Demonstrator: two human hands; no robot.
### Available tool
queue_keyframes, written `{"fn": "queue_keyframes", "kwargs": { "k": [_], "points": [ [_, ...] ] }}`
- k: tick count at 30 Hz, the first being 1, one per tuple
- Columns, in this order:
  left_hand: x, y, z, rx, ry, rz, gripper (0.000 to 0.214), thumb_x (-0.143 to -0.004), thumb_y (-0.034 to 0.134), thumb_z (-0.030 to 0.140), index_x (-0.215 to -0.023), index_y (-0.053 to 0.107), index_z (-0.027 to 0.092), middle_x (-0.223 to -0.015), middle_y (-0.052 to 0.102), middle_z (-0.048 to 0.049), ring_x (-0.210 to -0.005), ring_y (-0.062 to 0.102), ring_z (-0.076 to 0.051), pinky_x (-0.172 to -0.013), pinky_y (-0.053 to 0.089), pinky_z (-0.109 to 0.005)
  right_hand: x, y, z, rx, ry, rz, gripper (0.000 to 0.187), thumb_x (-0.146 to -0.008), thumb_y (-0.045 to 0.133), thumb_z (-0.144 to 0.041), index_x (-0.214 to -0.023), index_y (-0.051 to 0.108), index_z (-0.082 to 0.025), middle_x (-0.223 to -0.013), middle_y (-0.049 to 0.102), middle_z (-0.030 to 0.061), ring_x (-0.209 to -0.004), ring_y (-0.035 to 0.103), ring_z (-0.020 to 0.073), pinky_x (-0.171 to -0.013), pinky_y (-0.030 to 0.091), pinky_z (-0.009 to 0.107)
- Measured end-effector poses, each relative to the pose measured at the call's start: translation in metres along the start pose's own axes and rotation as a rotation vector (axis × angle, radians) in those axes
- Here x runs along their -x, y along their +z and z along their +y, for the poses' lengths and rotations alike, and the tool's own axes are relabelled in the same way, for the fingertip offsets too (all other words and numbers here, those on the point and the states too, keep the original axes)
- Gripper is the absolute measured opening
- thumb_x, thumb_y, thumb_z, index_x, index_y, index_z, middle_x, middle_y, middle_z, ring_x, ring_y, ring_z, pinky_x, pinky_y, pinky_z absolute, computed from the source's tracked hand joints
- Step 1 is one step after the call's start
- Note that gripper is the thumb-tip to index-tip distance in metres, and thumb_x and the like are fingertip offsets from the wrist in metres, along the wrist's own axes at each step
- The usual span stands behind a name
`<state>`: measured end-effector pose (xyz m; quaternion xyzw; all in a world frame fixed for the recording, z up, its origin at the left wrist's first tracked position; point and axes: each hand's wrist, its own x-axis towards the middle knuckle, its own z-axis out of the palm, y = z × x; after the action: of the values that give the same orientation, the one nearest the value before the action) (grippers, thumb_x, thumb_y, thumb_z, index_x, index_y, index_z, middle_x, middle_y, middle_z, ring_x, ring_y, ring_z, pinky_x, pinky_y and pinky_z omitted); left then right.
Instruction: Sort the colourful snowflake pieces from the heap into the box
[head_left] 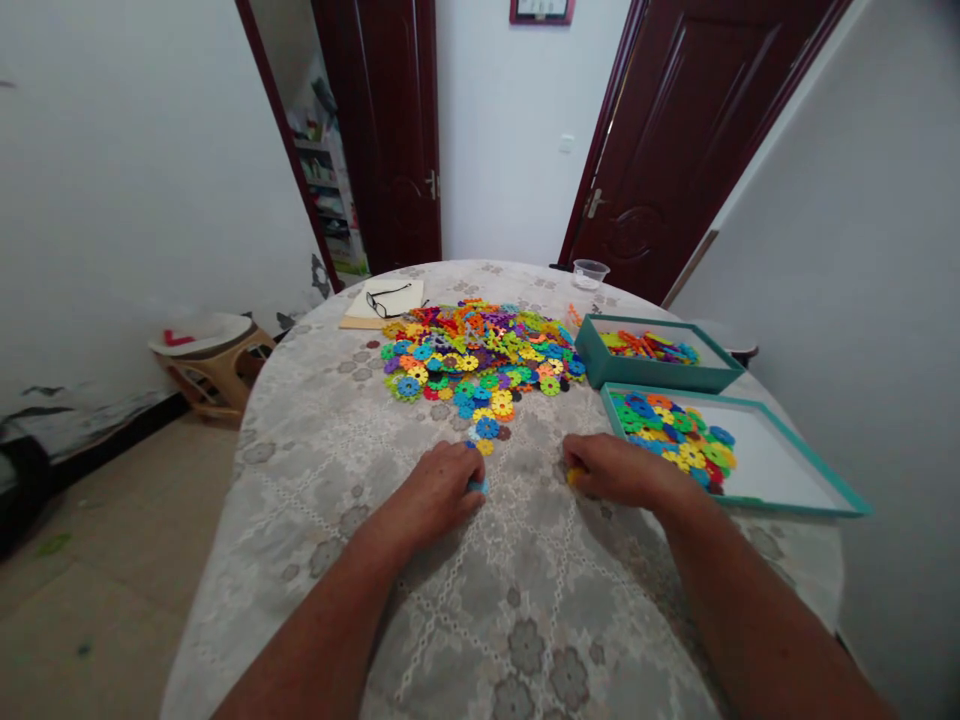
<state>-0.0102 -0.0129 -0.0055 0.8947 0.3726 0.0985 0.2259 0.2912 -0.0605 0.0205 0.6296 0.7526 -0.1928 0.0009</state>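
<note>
My left hand (444, 484) is closed low over the tablecloth, with a light blue notched disc (478, 486) showing between its fingers. To the right, my right hand (611, 466) is also closed; a yellow notched disc (575, 476) peeks out under its fingertips. The two hands are apart. Just beyond them lies a big heap of colourful notched discs (480, 350), whose near end narrows to a few loose pieces by my left hand. A shallow teal-rimmed tray (787, 450) with many discs on its left side sits beside my right forearm.
A deeper teal box (660, 378) with colourful pieces stands behind the tray. Black glasses (379, 304) rest on a notebook (405, 297) at the back left. A clear plastic bowl (590, 273) is near the far edge. A wooden stool (225, 375) stands left of the round table.
</note>
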Motion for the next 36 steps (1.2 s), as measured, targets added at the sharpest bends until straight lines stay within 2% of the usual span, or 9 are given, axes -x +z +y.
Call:
{"fn": "queue_keyframes", "kwargs": {
  "k": [4,8,10,13,17,21,24,29,36],
  "points": [
    [0.000,0.001,0.001,0.025,-0.035,0.012,0.019,-0.083,0.066,0.020,-0.101,0.063,0.026,-0.106,0.070,-0.0052,-0.100,0.060,-0.024,-0.087,0.046,-0.034,-0.006,0.010,-0.031,-0.220,-0.245,0.023,0.009,-0.084,0.063,-0.014,-0.086,0.068,-0.022,-0.079,0.068,-0.0002,-0.071,0.057,0.0151,-0.063,0.035,0.025],
    [0.001,0.002,-0.001,-0.021,-0.073,0.017,0.012,-0.085,0.067,0.025,-0.097,0.064,0.024,-0.099,0.069,-0.0051,-0.094,0.061,-0.023,-0.080,0.045,-0.033,-0.016,0.031,-0.067,-0.410,-0.342,0.118,0.024,-0.089,0.061,-0.018,-0.110,0.070,-0.023,-0.082,0.069,-0.0008,-0.072,0.059,0.0153,-0.067,0.040,0.025],
    [0.001,0.003,-0.002,-0.034,-0.087,0.019,0.011,-0.086,0.066,0.025,-0.097,0.065,0.024,-0.099,0.070,-0.0049,-0.092,0.062,-0.023,-0.079,0.044,-0.033,-0.020,0.041,-0.077,-0.427,-0.352,0.148,0.028,-0.089,0.061,-0.017,-0.114,0.071,-0.023,-0.085,0.071,0.0007,-0.075,0.061,0.0165,-0.070,0.041,0.027],
    [0.002,0.003,0.000,-0.028,-0.109,0.008,0.009,-0.086,0.066,0.022,-0.095,0.065,0.024,-0.100,0.071,-0.0047,-0.094,0.063,-0.022,-0.080,0.045,-0.032,-0.025,0.051,-0.083,-0.382,-0.345,0.177,0.021,-0.086,0.062,-0.015,-0.103,0.074,-0.022,-0.092,0.073,0.0037,-0.083,0.063,0.0192,-0.077,0.043,0.029],
    [0.002,0.002,0.002,-0.012,-0.170,0.019,0.013,-0.084,0.065,0.020,-0.096,0.065,0.024,-0.103,0.072,-0.0052,-0.096,0.065,-0.023,-0.079,0.045,-0.031,-0.029,0.054,-0.084,-0.366,-0.280,0.190,0.020,-0.086,0.064,-0.017,-0.101,0.074,-0.022,-0.096,0.075,0.0051,-0.086,0.065,0.0207,-0.078,0.044,0.030],
    [0.003,0.001,0.002,-0.053,-0.253,0.047,0.017,-0.082,0.069,0.027,-0.099,0.065,0.024,-0.104,0.072,-0.0068,-0.096,0.066,-0.026,-0.075,0.045,-0.032,-0.030,0.055,-0.085,-0.360,-0.263,0.191,0.024,-0.087,0.064,-0.020,-0.109,0.074,-0.023,-0.100,0.076,0.0051,-0.090,0.067,0.0212,-0.079,0.046,0.029],
    [0.004,0.002,0.001,-0.068,-0.250,0.036,0.014,-0.084,0.067,0.028,-0.098,0.066,0.024,-0.105,0.072,-0.0078,-0.098,0.067,-0.027,-0.077,0.046,-0.033,-0.031,0.057,-0.087,-0.347,-0.292,0.201,0.026,-0.091,0.064,-0.022,-0.115,0.072,-0.023,-0.105,0.076,0.0055,-0.095,0.067,0.0215,-0.084,0.045,0.029],
    [0.004,0.003,-0.003,-0.046,-0.207,0.039,0.013,-0.086,0.064,0.025,-0.098,0.068,0.024,-0.107,0.073,-0.0082,-0.102,0.067,-0.027,-0.083,0.047,-0.034,-0.035,0.061,-0.094,-0.292,-0.312,0.204,0.014,-0.096,0.062,-0.028,-0.103,0.072,-0.023,-0.100,0.074,0.0058,-0.093,0.066,0.0209,-0.082,0.044,0.029],
    [0.004,-0.002,-0.004,-0.038,-0.220,0.000,0.015,-0.084,0.064,0.021,-0.099,0.066,0.023,-0.110,0.072,-0.0090,-0.101,0.067,-0.026,-0.082,0.046,-0.033,-0.036,0.065,-0.100,-0.294,-0.215,0.241,0.029,-0.094,0.063,-0.027,-0.122,0.070,-0.023,-0.106,0.075,0.0072,-0.093,0.067,0.0219,-0.079,0.043,0.029]
  ]
}}
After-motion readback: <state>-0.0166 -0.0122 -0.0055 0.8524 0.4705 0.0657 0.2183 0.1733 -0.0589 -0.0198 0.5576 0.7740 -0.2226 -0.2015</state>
